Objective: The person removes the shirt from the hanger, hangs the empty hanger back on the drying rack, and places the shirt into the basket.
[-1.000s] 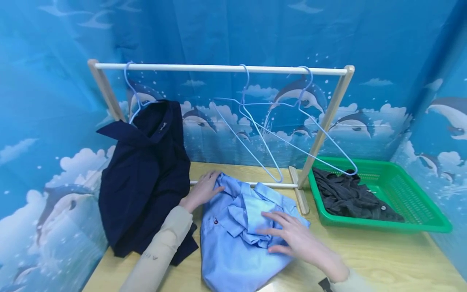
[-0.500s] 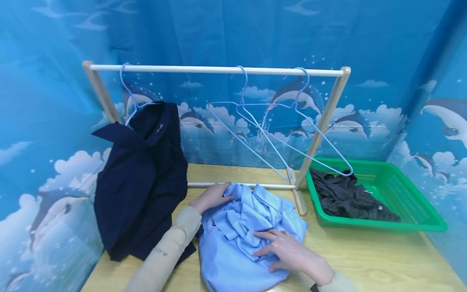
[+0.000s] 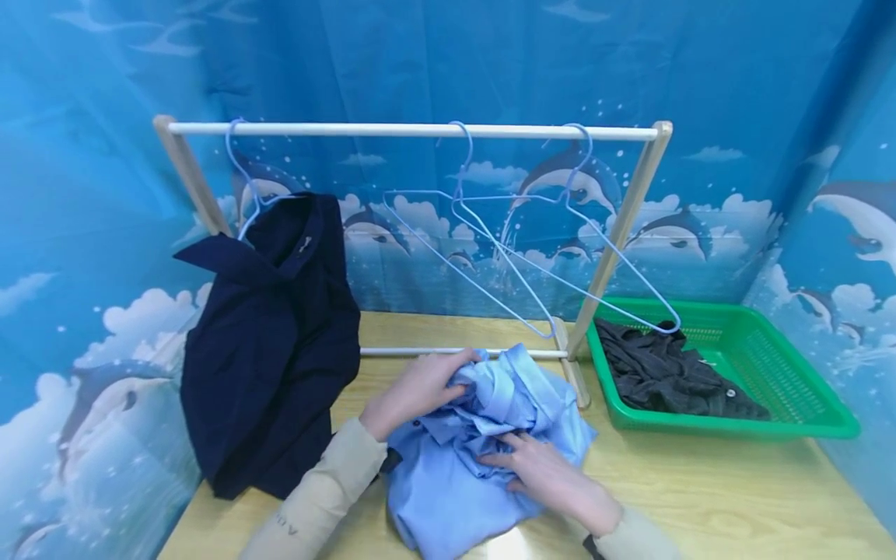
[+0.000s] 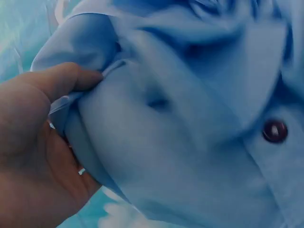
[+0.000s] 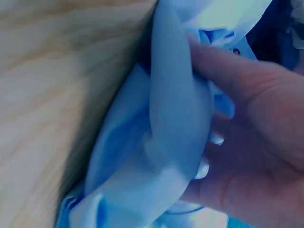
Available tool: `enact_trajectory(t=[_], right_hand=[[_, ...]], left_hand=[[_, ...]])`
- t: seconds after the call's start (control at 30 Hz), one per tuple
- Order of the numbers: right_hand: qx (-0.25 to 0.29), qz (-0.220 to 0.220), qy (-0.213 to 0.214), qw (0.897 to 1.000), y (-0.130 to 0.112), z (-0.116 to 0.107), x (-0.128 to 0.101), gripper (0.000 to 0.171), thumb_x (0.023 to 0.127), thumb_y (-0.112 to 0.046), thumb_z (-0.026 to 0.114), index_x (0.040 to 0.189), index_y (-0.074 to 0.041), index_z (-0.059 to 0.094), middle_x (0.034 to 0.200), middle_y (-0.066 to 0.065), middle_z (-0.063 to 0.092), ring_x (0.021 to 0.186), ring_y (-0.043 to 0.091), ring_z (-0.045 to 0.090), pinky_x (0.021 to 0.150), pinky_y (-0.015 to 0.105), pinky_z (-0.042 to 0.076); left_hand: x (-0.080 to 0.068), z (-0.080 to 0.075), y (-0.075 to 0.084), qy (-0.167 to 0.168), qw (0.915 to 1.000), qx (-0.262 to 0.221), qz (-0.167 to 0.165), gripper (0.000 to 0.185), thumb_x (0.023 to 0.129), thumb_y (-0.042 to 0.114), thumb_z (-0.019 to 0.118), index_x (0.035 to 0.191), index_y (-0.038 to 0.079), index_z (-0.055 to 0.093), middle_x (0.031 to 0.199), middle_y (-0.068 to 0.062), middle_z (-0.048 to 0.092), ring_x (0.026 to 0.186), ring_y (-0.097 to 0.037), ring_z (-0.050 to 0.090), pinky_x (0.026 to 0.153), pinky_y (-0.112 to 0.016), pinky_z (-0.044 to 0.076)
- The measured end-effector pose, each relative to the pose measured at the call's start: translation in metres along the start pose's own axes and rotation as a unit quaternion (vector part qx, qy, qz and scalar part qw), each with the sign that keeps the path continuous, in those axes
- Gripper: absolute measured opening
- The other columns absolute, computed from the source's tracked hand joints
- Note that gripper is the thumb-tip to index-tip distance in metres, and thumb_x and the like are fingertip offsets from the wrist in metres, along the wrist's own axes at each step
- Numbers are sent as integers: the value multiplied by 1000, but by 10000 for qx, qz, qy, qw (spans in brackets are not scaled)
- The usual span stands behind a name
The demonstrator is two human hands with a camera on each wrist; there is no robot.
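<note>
A crumpled light-blue button shirt (image 3: 441,498) lies on the table in front of the rack. My left hand (image 3: 420,389) pinches its upper left edge between thumb and fingers; in the left wrist view a dark button (image 4: 275,131) shows on the cloth beyond. At the shirt's right middle, my right hand (image 3: 553,478) holds a fold of fabric. From the right wrist, the thumb and curled fingers are seen against that fold (image 5: 175,114), partly hidden by it.
A rack with a white rail (image 3: 350,130) stands behind the shirt. A navy garment (image 3: 273,350) hangs at its left, and two bare blue hangers (image 3: 458,194) hang further right. The green basket (image 3: 798,389) at right holds a dark grey garment (image 3: 672,373).
My left hand has moved right and slightly inward with the shirt's edge, bunching the cloth. The right hand has come down and in onto the shirt, and now holds a fold.
</note>
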State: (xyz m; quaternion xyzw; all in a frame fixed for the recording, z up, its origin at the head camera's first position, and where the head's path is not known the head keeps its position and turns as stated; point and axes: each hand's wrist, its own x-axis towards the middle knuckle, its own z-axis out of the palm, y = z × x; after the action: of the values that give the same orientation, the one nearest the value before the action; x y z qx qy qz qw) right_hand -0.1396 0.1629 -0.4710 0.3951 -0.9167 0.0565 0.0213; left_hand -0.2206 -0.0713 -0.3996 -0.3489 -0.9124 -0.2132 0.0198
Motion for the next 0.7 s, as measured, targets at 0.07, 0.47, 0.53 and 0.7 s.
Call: enact_trajectory(t=[0.07,0.47,0.53,0.7], right_hand=[[-183,7,366,9992,2,4,4,44,74,-17,87,116,-23,76,115,9,68,101,30,66,71,41,58],[1066,-524,349,9923,25,-35,4,6,86,-16,79,88,-16,74,84,-6,69,76,7,65,66,25,53],[1471,-691,917,9824,28,-50,5,3,88,-12,77,88,-15,76,83,-8,72,73,2,64,65,21,53],[964,449,2335,9665,43,-70,10,16,89,-24,79,103,-16,74,95,-3,69,80,11,63,64,27,52]], left_hand=[[-11,3,14,-35,9989,369,292,38,95,16,72,132,19,63,110,-1,73,81,-13,68,68,-31,54],[-62,54,30,-1726,9803,904,316,43,95,39,71,136,25,66,116,7,67,103,-5,58,92,-25,49],[-64,55,31,-1659,9808,966,342,42,95,38,71,135,25,67,115,7,68,102,-5,59,92,-26,49],[-65,54,34,-1502,9824,1046,364,42,95,39,71,133,22,68,115,7,69,105,-7,60,95,-26,49]])
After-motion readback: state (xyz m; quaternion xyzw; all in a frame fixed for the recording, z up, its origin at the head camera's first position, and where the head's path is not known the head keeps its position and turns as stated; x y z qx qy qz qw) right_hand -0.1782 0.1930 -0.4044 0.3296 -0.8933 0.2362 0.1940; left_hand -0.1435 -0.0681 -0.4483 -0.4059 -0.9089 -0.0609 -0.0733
